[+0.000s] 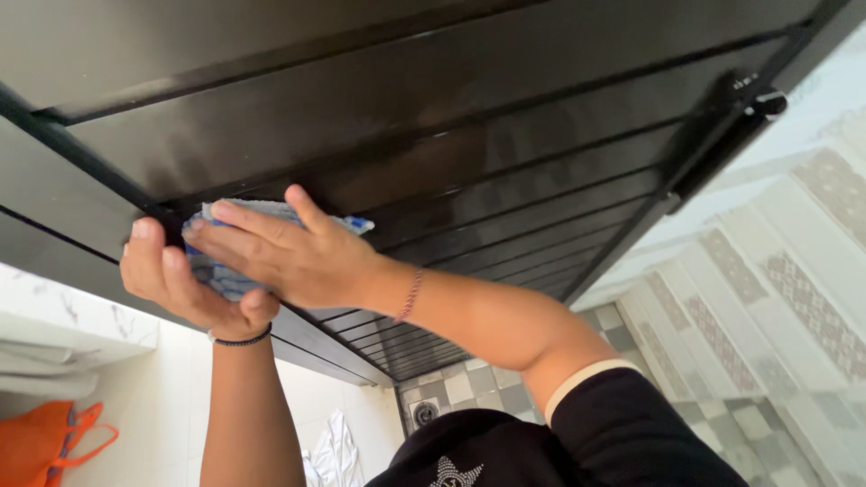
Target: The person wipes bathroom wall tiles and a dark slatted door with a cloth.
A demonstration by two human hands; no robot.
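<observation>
Pressed flat against the black slatted door [505,153]: a blue and white cloth [236,242], soft and light, likely to bunch or slip on the glossy slats unless kept under a spread palm. Over the cloth, the right hand [298,257], fingers stretched out and together, pinning it to the door rather than pinching it. Just left of the cloth, the left hand [185,284], fingers curled around its lower edge, thumb tucked beneath; whether a real grip or only a support, cannot tell. Best hold, probably, at the bunched edge under the left fingers, with the flat middle left for pressing. Door itself stiff and heavy-looking, with raised ridges between slats likely to catch the cloth. To the right along the door, plenty of bare slats up to the black latch [753,99] at the far edge. Below the door, tiled floor [469,383] with a drain [424,413]; lower left of the door, a white ledge [63,316] and an orange bag [45,442], well apart from the hands.
</observation>
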